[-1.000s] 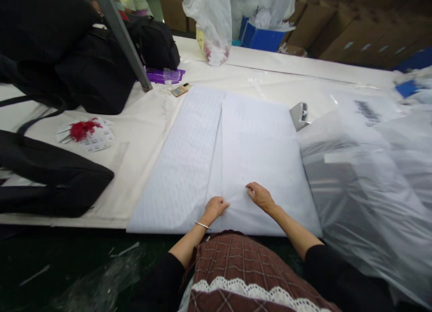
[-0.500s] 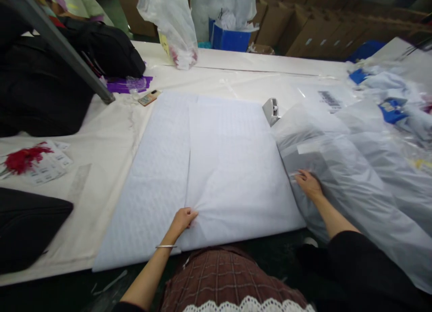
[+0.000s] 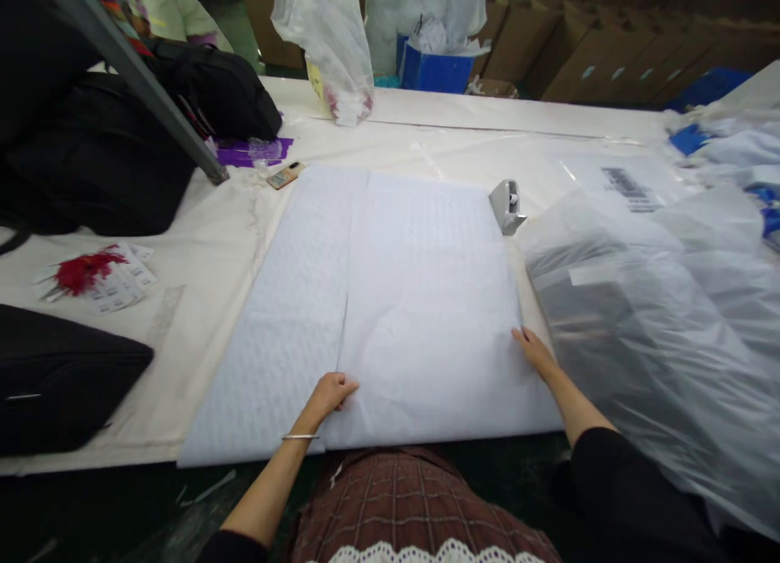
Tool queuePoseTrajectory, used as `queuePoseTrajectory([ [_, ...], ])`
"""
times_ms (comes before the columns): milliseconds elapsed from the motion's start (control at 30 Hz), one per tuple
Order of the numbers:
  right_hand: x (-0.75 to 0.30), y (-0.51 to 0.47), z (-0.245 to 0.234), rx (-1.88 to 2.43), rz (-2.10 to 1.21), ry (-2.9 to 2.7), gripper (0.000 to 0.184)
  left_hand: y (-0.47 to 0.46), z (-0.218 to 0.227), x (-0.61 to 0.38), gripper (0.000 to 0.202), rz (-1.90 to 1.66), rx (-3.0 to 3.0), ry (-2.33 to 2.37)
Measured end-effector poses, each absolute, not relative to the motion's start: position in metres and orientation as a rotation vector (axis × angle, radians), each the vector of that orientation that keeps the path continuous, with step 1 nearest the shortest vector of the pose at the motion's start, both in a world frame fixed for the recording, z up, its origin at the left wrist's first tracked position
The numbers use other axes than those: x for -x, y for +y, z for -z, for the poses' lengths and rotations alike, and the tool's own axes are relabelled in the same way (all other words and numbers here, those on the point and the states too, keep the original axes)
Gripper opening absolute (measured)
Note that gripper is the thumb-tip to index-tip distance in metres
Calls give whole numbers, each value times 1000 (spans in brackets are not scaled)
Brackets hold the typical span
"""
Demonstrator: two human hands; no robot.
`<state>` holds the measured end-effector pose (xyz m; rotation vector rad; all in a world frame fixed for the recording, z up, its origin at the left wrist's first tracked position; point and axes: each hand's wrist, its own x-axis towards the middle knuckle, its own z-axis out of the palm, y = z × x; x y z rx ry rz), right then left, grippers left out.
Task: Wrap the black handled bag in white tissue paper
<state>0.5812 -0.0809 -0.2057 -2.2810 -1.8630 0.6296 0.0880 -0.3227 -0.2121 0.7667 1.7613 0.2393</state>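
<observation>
Since half a second ago, the right hand (image 3: 536, 353) is back from the translucent plastic bundle (image 3: 658, 344) to the right edge of the white sheet (image 3: 420, 303), and a narrow strip of desk (image 3: 207, 327) shows between sheet and bundle. The sheet lies flat on the desk in front of the person. The bundle crowds its right side; a grey dispenser (image 3: 506, 208) stands just beside its far right corner, and a phone (image 3: 286, 175) lies by its far left one. Left of the sheet are tags with red strands (image 3: 101, 279) and a black bag (image 3: 67, 380). Both forearms reach forward, wide apart. The left hand's (image 3: 329, 394) fingers pinch the sheet near its long seam; the right's touch its edge, though whether they pinch it I cannot tell.
</observation>
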Motion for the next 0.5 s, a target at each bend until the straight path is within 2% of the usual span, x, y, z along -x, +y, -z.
queuePoseTrajectory([
  [233, -582, -91, 216, 2308, -691, -1933, 87, -328, 212, -95, 34, -259, -688, 1800],
  [333, -578, -81, 218, 2231, -489, -2026, 92, -333, 211, -95, 33, -270, -671, 1813],
  [500, -503, -70, 220, 1702, -95, -2257, 85, -334, 207, -96, 29, -252, -709, 1831],
])
